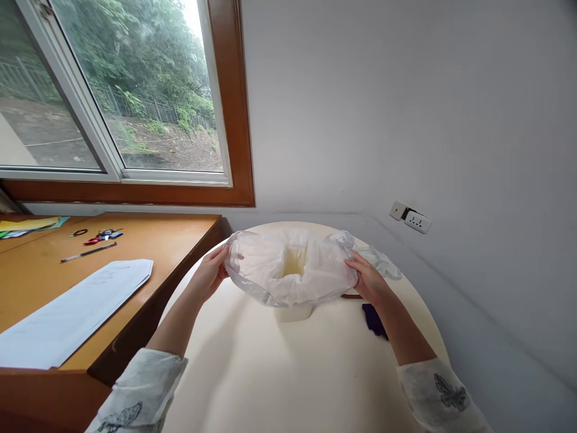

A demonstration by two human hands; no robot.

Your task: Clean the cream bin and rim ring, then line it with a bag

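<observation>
A thin white plastic bag (256,273) is spread wide over the mouth of a small pale container (292,314) on the round table. The bag's middle dips down into the opening, where a yellowish inside shows through. My left hand (211,273) pinches the left edge of the bag, fingers closed on the film. On the other side, my right hand (367,278) grips the right edge, thumb on top and fingers partly hidden below. Most of the container's outer wall is covered by the bag; only its lower front is visible.
Beyond my right hand lies more crumpled clear plastic (383,263). A dark purple cloth (374,322) rests by my right forearm on the cream round table (279,373). A wooden desk (180,240) at left carries papers (85,307), a pen (89,252) and keys (106,236).
</observation>
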